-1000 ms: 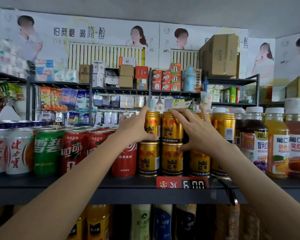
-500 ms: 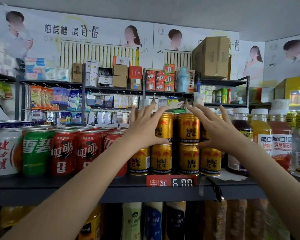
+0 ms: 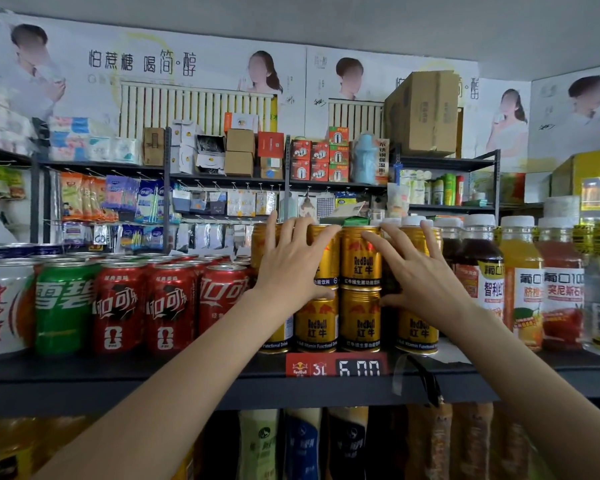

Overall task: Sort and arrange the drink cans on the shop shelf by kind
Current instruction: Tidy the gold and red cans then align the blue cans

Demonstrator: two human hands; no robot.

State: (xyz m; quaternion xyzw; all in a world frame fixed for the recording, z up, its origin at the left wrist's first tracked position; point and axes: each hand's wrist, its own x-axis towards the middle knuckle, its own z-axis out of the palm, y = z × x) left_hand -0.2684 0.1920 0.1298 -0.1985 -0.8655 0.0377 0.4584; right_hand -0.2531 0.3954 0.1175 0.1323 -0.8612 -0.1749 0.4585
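Observation:
Gold Red Bull cans (image 3: 360,261) stand stacked two high at the middle of the dark shelf (image 3: 187,375). My left hand (image 3: 295,263) lies flat with straight fingers against the upper cans on the stack's left. My right hand (image 3: 418,271) presses with spread fingers on the upper cans at the right. The lower gold cans (image 3: 359,320) show between my wrists. Left of the stack stand red cola cans (image 3: 168,306), a green Sprite can (image 3: 61,306) and a white and orange can (image 3: 4,306).
Juice bottles (image 3: 523,282) with white caps crowd the shelf right of the gold cans. A red price tag (image 3: 336,365) hangs on the shelf edge. More bottles (image 3: 302,445) fill the shelf below. Behind stand racks of boxes and packets.
The view shifted a little to the right. Both hands stayed flat on the upper gold cans, and the stack now sits closer to the red cola cans.

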